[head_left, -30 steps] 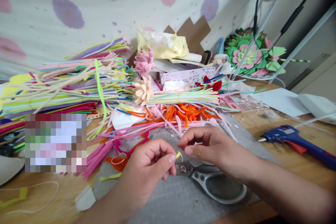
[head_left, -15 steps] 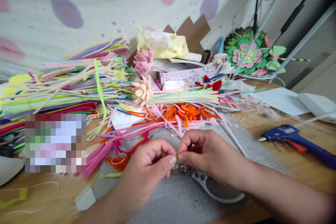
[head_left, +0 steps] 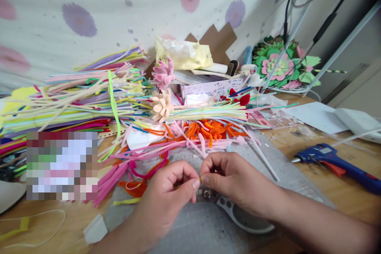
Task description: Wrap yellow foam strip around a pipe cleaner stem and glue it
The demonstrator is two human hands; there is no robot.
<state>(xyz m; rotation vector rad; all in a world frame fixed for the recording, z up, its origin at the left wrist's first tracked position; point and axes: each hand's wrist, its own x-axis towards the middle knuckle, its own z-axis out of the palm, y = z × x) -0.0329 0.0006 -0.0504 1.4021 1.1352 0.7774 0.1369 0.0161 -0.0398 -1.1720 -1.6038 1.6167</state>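
My left hand [head_left: 171,194] and my right hand [head_left: 230,178] meet at their fingertips over a grey cutting mat [head_left: 190,230]. Between thumbs and forefingers they pinch a tiny yellow pipe-cleaner piece [head_left: 200,178], almost wholly hidden by the fingers. Grey-handled scissors [head_left: 238,214] lie on the mat just under and behind my right hand. A big heap of coloured pipe cleaners [head_left: 89,95] spreads behind my hands, with orange pipe cleaners [head_left: 208,129] nearest.
A blue glue gun [head_left: 333,160] lies on the wooden table at the right. Peach [head_left: 161,105] and pink [head_left: 163,73] pipe-cleaner flowers sit in the pile. A green and pink paper flower [head_left: 279,67] and cables stand at the back right. White paper [head_left: 315,115] lies beyond the gun.
My right hand closed in on the left until the fingertips met on the yellow piece, which showed as a small curl before. Both hands stay pinched together; the view shifted slightly.
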